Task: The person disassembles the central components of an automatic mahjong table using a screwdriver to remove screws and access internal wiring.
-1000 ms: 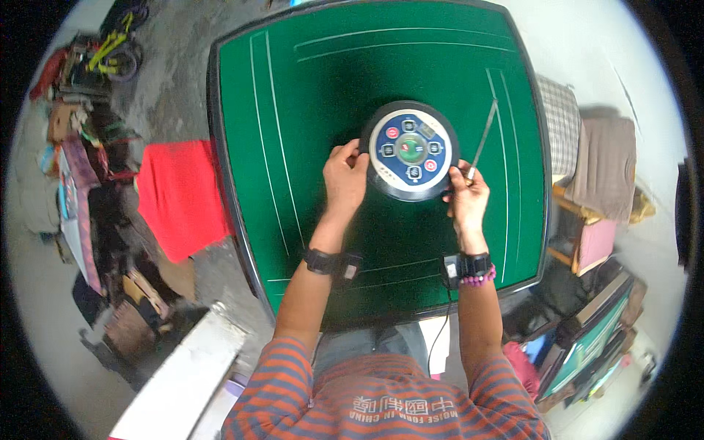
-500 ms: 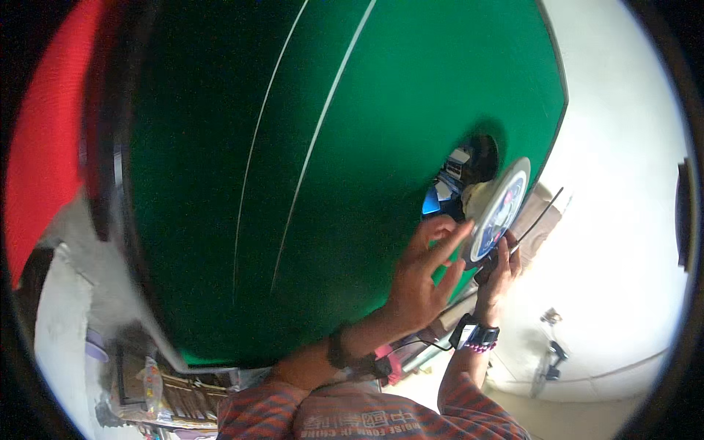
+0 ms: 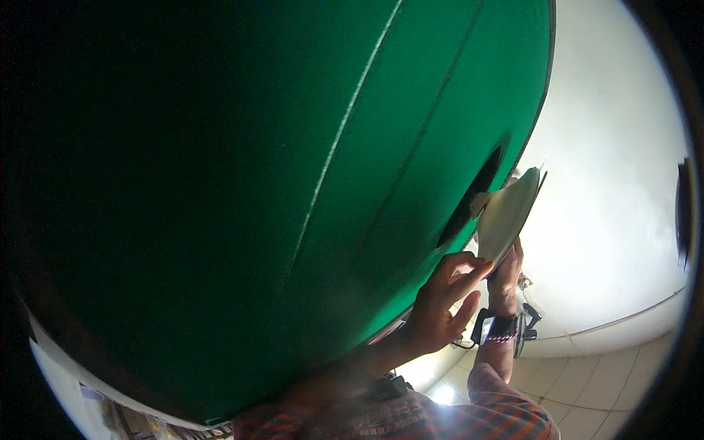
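Loosely half-open left fingers (image 3: 474, 277), tips touching a tilted pale disc (image 3: 511, 214), right hand (image 3: 505, 281) behind it, grip hidden.

1. The left forearm (image 3: 356, 370) was stretched from the lower edge toward the upper right and was largely darkened by shadow.
2. The left hand (image 3: 436, 308) was held out ahead of its forearm, its fingers (image 3: 460, 260) bent and directed rightward.
3. The left thumb (image 3: 466, 312) was spread apart from those fingers and angled toward the upper right.
4. The right forearm (image 3: 496, 358) was raised nearly upright in view.
5. The right wrist (image 3: 502, 301) was kept roughly in line with that forearm.
6. The right hand (image 3: 504, 279) was lifted in a grip, most of its fingers being hidden.
7. Both hands were brought close together, the left placed slightly lower.
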Available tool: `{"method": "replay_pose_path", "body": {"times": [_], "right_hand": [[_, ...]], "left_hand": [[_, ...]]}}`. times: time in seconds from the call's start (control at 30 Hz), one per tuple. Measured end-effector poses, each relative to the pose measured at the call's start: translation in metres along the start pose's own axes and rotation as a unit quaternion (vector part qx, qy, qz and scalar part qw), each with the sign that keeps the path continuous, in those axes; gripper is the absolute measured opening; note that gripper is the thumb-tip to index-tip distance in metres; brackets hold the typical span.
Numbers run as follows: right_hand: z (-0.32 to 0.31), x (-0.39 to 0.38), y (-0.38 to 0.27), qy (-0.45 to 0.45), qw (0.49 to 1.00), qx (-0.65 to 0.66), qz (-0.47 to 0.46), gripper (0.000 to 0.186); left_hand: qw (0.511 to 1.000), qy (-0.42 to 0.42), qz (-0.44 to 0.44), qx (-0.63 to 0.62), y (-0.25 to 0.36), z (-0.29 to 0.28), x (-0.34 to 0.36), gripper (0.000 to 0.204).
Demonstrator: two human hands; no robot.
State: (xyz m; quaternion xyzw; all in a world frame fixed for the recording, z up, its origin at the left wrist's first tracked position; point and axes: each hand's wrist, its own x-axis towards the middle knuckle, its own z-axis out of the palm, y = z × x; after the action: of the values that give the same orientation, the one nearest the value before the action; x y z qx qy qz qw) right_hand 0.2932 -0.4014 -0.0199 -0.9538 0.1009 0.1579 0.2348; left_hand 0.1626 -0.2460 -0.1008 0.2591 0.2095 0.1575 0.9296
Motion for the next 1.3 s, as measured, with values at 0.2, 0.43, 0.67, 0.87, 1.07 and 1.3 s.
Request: {"method": "replay_pose_path", "body": {"times": [0.2,0.43,0.67,0.87,1.07,1.3], "right_hand": [[0.011,-0.005,-0.008,0.007,0.997,0.008,0.078,0.023],[0.003,-0.028,-0.010,-0.094,0.993,-0.057,0.052,0.032],[-0.010,-0.019,0.011,-0.135,0.971,-0.190,-0.055,0.025],[-0.011,-0.021,0.013,-0.137,0.978,-0.156,-0.019,0.022],[-0.008,-0.027,0.014,-0.136,0.986,-0.098,-0.008,0.021],[-0.022,-0.022,0.030,-0.132,0.979,-0.138,-0.070,0.021]], "left_hand": [[0.998,0.042,0.010,-0.039,-0.025,0.003,-0.011,0.038],[0.995,0.071,0.062,-0.039,-0.021,0.007,-0.013,0.022],[0.989,0.098,0.102,-0.047,-0.022,0.015,-0.014,0.019],[0.989,0.090,0.110,-0.043,-0.026,0.018,-0.019,0.018],[0.989,0.100,0.105,-0.036,-0.027,0.019,-0.020,0.018],[0.986,0.106,0.119,-0.043,-0.033,0.024,-0.019,0.021]]}}
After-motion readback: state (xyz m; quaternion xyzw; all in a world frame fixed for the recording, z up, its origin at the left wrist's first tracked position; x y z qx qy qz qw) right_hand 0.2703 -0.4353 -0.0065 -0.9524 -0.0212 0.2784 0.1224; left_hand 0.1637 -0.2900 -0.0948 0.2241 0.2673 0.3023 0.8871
